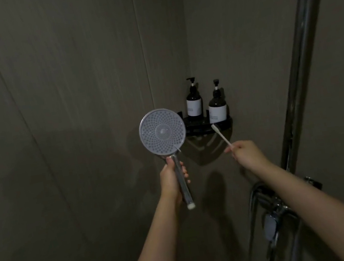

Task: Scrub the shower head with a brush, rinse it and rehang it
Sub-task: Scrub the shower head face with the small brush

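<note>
Risk: the brush (221,135) is pinched only at its tail end, so I judge it could twist or slip once the bristles press down. Its head sits near the shelf (208,126), right of the shower head (162,131), not touching it.

Grip: left hand (171,180) wraps the handle, face toward me; right hand (246,153) pinches the brush.

The left hand (172,180) grips the shower head (162,131) by its chrome handle, the round nozzle face upright toward the camera. The right hand (245,153) pinches a white brush (221,134) (toothbrush-like), whose bristle end reaches the black corner shelf (228,122) bearing two dark pump bottles (193,100).
</note>
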